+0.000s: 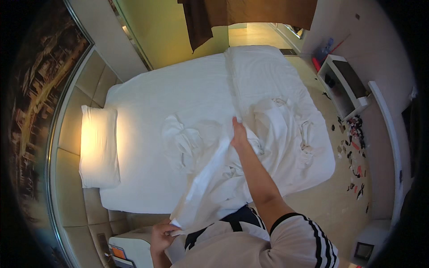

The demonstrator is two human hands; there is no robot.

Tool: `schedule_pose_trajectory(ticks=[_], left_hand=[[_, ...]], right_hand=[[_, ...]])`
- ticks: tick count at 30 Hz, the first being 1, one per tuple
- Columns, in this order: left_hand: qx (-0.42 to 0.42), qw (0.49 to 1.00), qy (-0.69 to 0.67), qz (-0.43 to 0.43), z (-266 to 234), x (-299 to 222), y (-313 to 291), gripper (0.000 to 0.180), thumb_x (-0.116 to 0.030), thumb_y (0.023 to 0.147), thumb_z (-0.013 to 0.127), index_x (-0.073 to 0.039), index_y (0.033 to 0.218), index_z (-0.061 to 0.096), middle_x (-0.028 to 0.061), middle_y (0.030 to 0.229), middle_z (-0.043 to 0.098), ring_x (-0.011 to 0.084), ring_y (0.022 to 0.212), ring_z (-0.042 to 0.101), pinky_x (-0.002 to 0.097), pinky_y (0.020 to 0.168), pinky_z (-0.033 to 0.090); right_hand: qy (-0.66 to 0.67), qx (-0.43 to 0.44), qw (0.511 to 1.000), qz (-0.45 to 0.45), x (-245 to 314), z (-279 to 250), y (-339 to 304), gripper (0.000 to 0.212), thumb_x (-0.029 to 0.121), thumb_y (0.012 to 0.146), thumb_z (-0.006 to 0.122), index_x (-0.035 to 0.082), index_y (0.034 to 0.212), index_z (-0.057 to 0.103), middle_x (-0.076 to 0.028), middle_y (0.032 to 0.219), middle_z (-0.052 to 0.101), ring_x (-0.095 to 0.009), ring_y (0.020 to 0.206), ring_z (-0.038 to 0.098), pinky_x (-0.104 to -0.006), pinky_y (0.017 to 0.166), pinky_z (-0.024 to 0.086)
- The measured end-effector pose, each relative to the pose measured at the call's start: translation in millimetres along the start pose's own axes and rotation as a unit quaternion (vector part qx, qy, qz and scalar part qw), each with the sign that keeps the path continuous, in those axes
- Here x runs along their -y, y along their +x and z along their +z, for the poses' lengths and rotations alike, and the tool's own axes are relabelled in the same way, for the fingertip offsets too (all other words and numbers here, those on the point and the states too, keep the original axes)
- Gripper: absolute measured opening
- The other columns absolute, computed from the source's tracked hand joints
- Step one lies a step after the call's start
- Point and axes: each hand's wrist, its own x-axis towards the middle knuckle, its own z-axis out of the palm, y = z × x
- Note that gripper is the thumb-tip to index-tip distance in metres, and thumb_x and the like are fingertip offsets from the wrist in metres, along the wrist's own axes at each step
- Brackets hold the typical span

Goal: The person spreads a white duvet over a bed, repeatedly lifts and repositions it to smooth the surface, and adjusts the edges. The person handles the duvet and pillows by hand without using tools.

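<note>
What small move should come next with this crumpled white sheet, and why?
Probably open out the folds beside the right hand, letting the left hand anchor the edge: the left hand pinches the white sheet near the body, while cloth lies bunched on both sides of the right hand on the bed.

Across the far side of the bed (165, 85) I see room to pass. Nearer, the white sheet (277, 129), running from left hand (163, 234) to right hand (239, 133), bars a low path; I can't quite judge its folds' height. The pillow (99, 147) blocks part of the headboard (71, 174).
</note>
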Motion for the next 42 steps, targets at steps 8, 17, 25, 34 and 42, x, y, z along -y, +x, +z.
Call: schedule_pose_trajectory(ticks=[8,17,25,34,42], left_hand=[[0.025,0.999,-0.035,0.023,3.9,3.6,41.7,0.035,0.02,0.056,0.06,-0.001,0.083,0.068,0.0087,0.079,0.06,0.0162,0.072,0.06,0.0248,0.061,0.047],[0.034,0.998,0.044,0.022,-19.6,-7.5,61.1,0.027,0.018,0.055,0.065,0.002,0.076,0.067,0.0085,0.075,0.059,0.0153,0.067,0.057,0.0248,0.057,0.044],[0.011,0.999,0.036,0.015,-45.7,-13.0,47.4,0.025,0.018,0.057,0.062,0.001,0.076,0.068,0.0057,0.07,0.057,0.0122,0.063,0.054,0.0226,0.053,0.04],[0.013,0.998,0.05,0.034,-61.3,21.1,57.0,0.019,0.012,0.057,0.067,0.002,0.073,0.066,0.0061,0.067,0.053,0.0129,0.059,0.05,0.0245,0.051,0.038],[0.055,0.994,0.005,0.099,-46.1,39.9,90.0,0.021,0.011,0.058,0.068,-0.001,0.075,0.067,0.0067,0.069,0.053,0.0149,0.06,0.05,0.0252,0.054,0.039]], right_hand=[[-0.206,-0.196,0.958,-0.042,23.8,-84.6,-115.2,0.038,0.036,0.092,0.049,0.005,0.115,0.049,-0.009,0.1,0.059,-0.024,0.09,0.057,-0.0371,0.076,0.049],[0.001,-0.424,0.834,0.353,-187.4,-322.0,-231.8,0.017,0.021,0.09,0.051,0.009,0.101,0.057,-0.013,0.091,0.061,-0.028,0.081,0.059,-0.0452,0.071,0.052],[0.221,-0.252,0.92,0.203,-183.1,-261.0,-181.7,0.031,0.017,0.091,0.048,0.005,0.12,0.05,-0.013,0.117,0.055,-0.031,0.11,0.049,-0.0482,0.095,0.041],[-0.06,-0.248,0.962,-0.097,88.9,-72.7,-203.3,0.035,0.018,0.084,0.064,-0.001,0.112,0.053,-0.014,0.106,0.059,-0.028,0.097,0.058,-0.0414,0.087,0.049],[-0.29,-0.39,0.857,-0.17,61.0,-84.5,-210.5,0.028,0.017,0.078,0.067,-0.003,0.096,0.06,-0.01,0.086,0.06,-0.019,0.078,0.054,-0.0371,0.062,0.043]])
